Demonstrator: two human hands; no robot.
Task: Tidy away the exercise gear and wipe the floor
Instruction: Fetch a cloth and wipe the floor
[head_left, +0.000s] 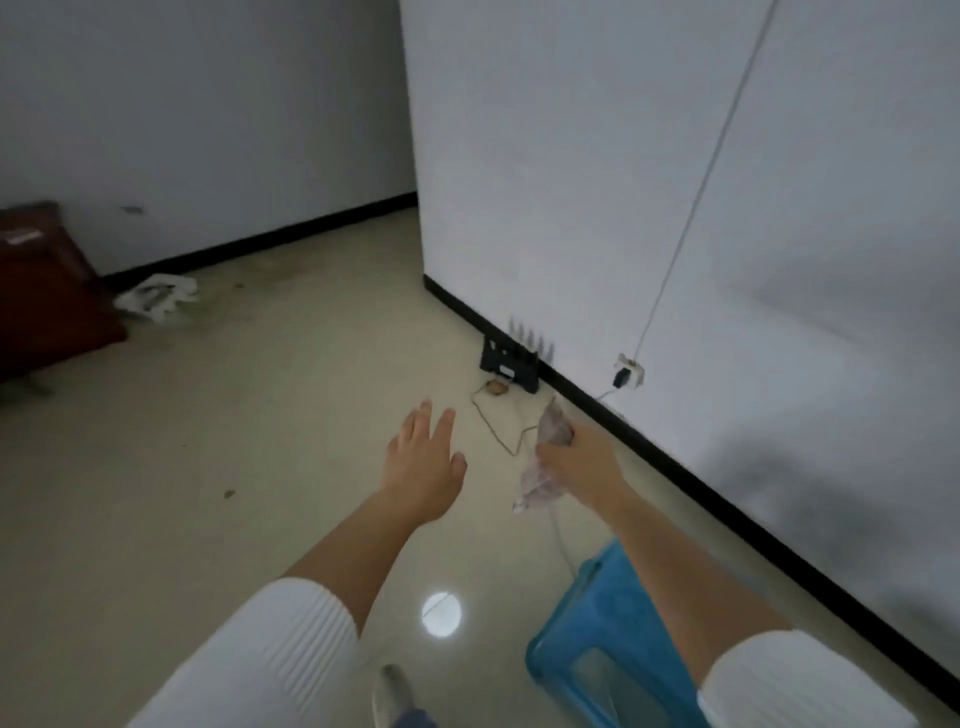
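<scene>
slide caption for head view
Right hand grips crumpled pale material; left hand open over the floor near a blue stool.

Left hand: left hand (423, 467) is open, fingers spread, held over the glossy beige tile floor (208, 467).
Right hand: right hand (582, 457) grips a crumpled pale translucent wad (553, 428), plastic or cloth, too blurry to call.
Stool: blue plastic stool (587, 649) sits under the right forearm.
By the wall: black router with upright antennas (511, 358), thin looping wire (498, 431) just beside it.
Far left: dark red cabinet (47, 291), white crumpled cloth (156, 296) next to it.
</scene>
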